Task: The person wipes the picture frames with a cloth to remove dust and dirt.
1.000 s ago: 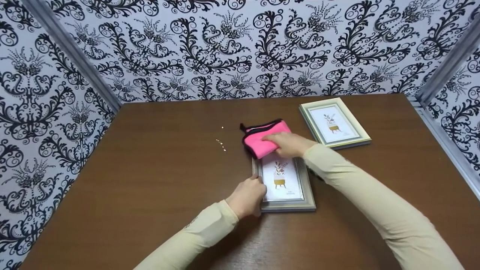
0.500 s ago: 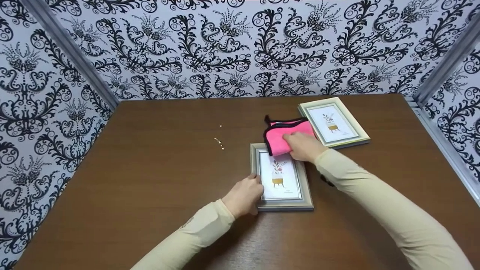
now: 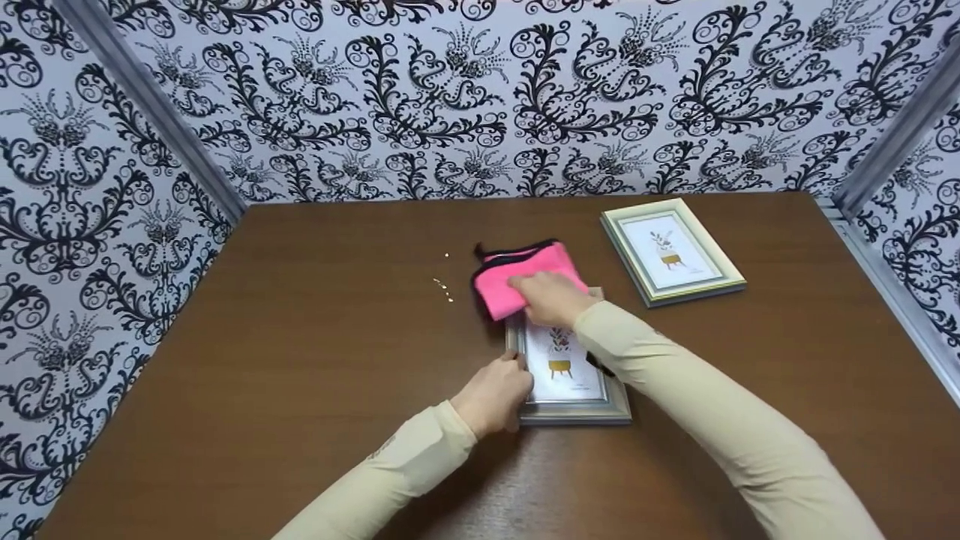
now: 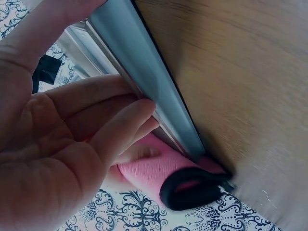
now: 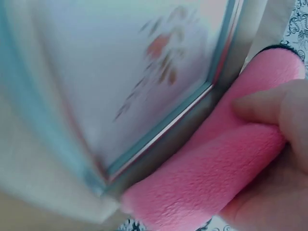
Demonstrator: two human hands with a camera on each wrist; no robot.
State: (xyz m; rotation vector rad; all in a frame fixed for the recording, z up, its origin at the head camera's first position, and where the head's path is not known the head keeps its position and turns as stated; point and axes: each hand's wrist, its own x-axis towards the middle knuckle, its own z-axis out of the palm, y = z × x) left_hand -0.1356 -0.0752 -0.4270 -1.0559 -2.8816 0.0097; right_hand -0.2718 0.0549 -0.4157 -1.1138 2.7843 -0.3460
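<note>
My right hand (image 3: 551,298) grips a folded pink cloth (image 3: 504,289) with black edging at the far end of a picture frame (image 3: 570,414). In the right wrist view the fuzzy cloth (image 5: 202,178) lies along the frame's end border, thumb on top. The frame lies flat, holding a print of a plant in a mustard pot. My left hand (image 3: 495,394) holds the frame's left edge near its lower corner. Up close in the left wrist view, its fingers (image 4: 122,122) bend against the frame's grey side (image 4: 144,62). The frame's far left corner is hidden under the cloth.
A second, cream picture frame (image 3: 731,281) with a similar print lies farther back on the right of the brown table (image 3: 315,337). Small pale specks (image 3: 444,289) dot the wood left of the cloth. Patterned walls (image 3: 450,97) stand behind and at both sides.
The right hand slid the cloth right along the frame's far end toward the cream frame, then back left past the near frame's left corner. The left hand keeps its hold.
</note>
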